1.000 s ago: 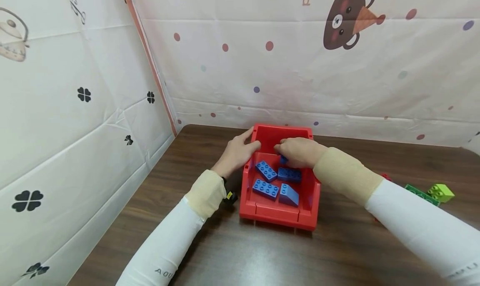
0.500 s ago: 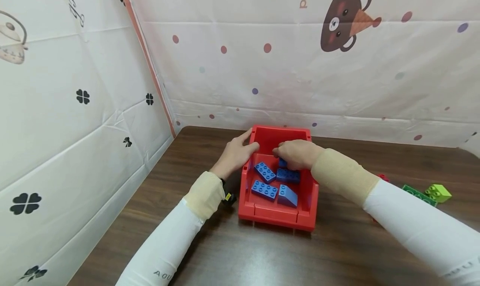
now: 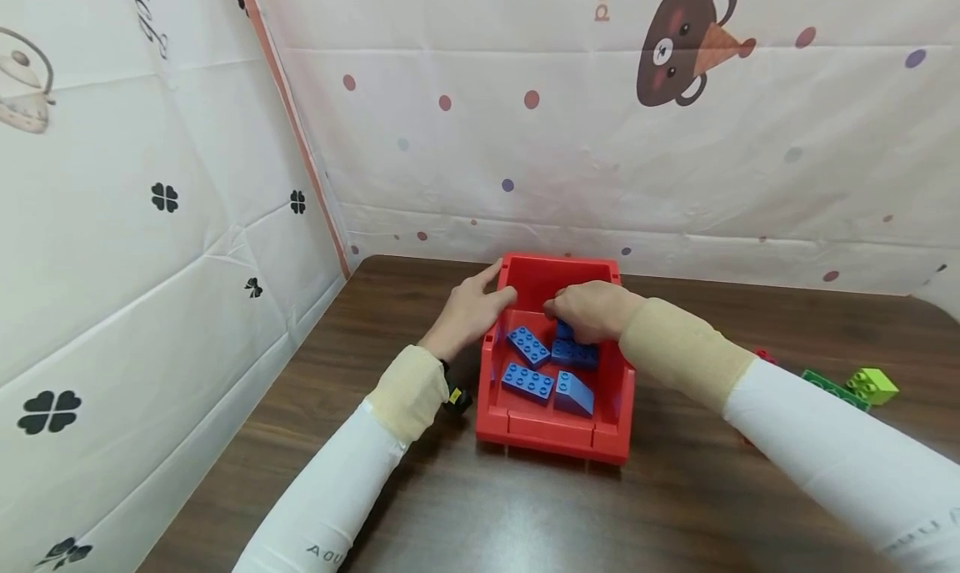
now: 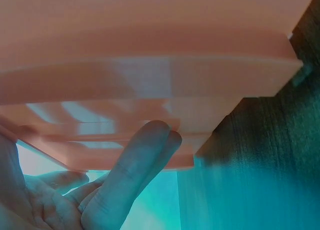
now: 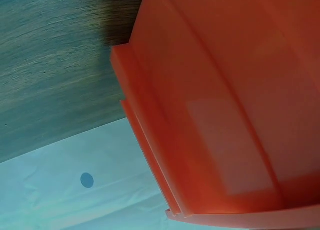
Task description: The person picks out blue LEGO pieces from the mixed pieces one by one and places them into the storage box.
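A red plastic bin (image 3: 551,444) stands on the table with several blue toy bricks inside. My left hand (image 3: 467,313) holds its left wall near the back, thumb over the rim. In the left wrist view, fingers (image 4: 132,172) of that hand lie against the outside of the bin (image 4: 135,79). Deep in the back right, my right hand (image 3: 592,309) pinches a blue brick (image 3: 564,329), mostly covered by the hand. A studded brick (image 3: 575,354) lies just in front, beside a slanted one (image 3: 574,393). The right wrist view shows only the bin's wall (image 5: 225,115), not the hand.
Right of the bin, partly behind my right sleeve, are a dark green brick (image 3: 835,388), a lime brick (image 3: 872,385) and a bit of red (image 3: 765,355). A printed sheet (image 3: 450,164) hangs behind the brown table (image 3: 495,515).
The view shifts slightly, moving the whole scene a little left and down. Both hands keep their places on the bin and the brick.
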A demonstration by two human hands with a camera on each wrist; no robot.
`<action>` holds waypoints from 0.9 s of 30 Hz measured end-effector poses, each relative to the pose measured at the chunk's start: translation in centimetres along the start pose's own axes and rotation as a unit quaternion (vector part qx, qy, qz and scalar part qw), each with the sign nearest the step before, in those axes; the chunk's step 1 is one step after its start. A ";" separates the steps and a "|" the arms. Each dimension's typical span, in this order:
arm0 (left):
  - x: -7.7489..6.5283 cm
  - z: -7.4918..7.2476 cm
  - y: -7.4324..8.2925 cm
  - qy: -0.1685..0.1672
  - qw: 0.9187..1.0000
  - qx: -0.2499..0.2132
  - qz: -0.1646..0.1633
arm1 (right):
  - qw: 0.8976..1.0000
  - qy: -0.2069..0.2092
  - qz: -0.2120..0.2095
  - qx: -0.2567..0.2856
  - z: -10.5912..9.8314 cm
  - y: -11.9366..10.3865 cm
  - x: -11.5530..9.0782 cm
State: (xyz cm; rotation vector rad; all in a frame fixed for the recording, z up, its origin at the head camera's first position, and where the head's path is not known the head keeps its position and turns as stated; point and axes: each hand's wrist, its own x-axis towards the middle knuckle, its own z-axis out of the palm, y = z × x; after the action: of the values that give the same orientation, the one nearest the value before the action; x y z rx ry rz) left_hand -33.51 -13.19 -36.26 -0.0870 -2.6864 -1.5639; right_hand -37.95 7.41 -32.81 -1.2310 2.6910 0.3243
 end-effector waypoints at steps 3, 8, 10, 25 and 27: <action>0.1 -0.1 0.1 0.000 1.000 -0.002 -0.002 | 1.000 -0.001 -0.001 -0.005 -0.1 0.1 0.1; 0.1 -0.1 0.1 -0.008 1.000 -0.005 -0.002 | 1.000 -0.009 0.007 -0.007 -0.1 0.1 0.0; 0.0 -0.1 0.1 -0.007 1.000 -0.003 -0.001 | 1.000 -0.008 0.007 -0.008 -0.1 0.0 0.0; -0.1 0.0 0.1 -0.005 1.000 -0.009 0.000 | 1.000 -0.015 0.023 0.000 0.0 -0.2 0.0; -0.2 -0.1 0.1 -0.008 1.000 -0.012 0.000 | 1.000 -0.013 0.021 0.000 -0.1 -0.1 -0.1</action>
State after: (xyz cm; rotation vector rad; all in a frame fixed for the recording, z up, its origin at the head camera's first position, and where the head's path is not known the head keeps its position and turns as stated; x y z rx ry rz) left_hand -33.35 -13.22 -36.13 -0.1016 -2.6800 -1.6015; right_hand -37.81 7.36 -32.75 -1.1632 2.6971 0.3454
